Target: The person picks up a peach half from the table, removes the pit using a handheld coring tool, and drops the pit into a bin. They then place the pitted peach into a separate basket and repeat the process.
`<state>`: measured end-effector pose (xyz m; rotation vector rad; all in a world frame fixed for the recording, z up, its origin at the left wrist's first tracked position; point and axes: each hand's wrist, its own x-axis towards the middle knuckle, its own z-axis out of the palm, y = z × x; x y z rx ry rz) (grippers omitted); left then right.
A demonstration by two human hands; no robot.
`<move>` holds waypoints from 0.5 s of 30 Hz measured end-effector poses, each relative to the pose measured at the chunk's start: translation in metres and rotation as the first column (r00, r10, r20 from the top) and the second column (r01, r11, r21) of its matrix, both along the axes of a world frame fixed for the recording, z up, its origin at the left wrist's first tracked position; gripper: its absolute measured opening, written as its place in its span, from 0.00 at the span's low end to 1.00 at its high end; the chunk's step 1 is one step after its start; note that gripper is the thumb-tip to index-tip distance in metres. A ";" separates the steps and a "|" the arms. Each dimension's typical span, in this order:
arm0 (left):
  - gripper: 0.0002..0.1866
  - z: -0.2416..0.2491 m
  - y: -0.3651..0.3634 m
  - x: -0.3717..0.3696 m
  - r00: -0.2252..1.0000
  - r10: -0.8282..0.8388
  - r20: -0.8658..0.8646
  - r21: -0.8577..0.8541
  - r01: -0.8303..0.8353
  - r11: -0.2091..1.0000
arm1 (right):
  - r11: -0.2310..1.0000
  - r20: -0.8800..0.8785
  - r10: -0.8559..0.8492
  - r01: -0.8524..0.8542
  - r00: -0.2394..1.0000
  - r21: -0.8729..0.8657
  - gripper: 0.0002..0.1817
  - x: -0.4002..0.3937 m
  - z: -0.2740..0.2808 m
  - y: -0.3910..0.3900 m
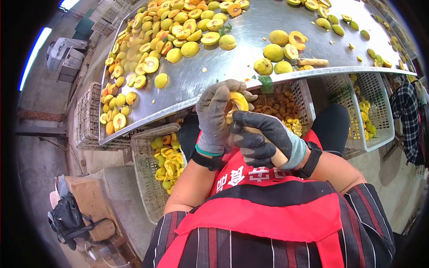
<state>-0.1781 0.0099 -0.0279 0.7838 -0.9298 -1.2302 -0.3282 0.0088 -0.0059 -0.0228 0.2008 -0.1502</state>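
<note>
My left hand, in a grey glove with a dark palm, is closed around a cut yellow stone fruit with a hollowed middle. My right hand, in a grey and black glove, grips a tool by its light wooden handle; its working end is hidden at the fruit. Both hands meet just off the front edge of the metal table. Beyond them on the table lie whole and halved yellow fruits beside another wooden handle.
A large heap of halved fruit covers the table's left. Below the edge stand a crate of yellow pieces, a crate holding brown pits and a white crate. A person's checked sleeve shows at right. Bags lie lower left.
</note>
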 end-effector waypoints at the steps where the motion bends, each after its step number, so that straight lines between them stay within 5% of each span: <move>1: 0.20 0.001 0.000 -0.001 1.000 0.001 -0.001 -0.001 -0.001 1.000 | 0.996 0.065 0.015 -0.020 0.998 0.081 0.14 -0.001 -0.001 -0.001; 5: 0.20 0.004 0.000 -0.005 0.999 0.050 0.017 -0.028 -0.050 0.998 | 0.992 0.123 -0.007 -0.009 0.992 0.129 0.14 -0.001 -0.006 0.000; 8: 0.15 0.008 -0.006 -0.004 1.000 0.007 -0.009 0.024 -0.007 1.000 | 0.999 0.090 -0.007 0.011 0.996 -0.050 0.14 0.000 0.001 -0.001; 10: 0.11 0.008 -0.006 -0.004 0.999 -0.026 -0.028 0.070 0.028 0.997 | 0.831 -0.428 -0.190 -0.087 0.884 -0.549 0.13 -0.001 0.023 0.001; 12: 0.11 0.006 -0.004 -0.007 0.997 0.019 -0.072 0.086 -0.013 0.996 | 0.831 -0.399 -0.169 -0.087 0.901 -0.549 0.14 -0.004 0.020 -0.004; 14: 0.12 0.007 -0.003 -0.013 0.990 0.046 -0.135 0.059 -0.038 0.998 | 0.995 -0.081 -0.028 0.020 0.996 -0.094 0.16 -0.005 0.009 -0.006; 15: 0.12 0.008 -0.003 -0.013 0.991 0.061 -0.115 0.019 -0.060 0.998 | 0.999 -0.018 -0.046 0.045 0.999 -0.017 0.17 -0.004 0.006 -0.003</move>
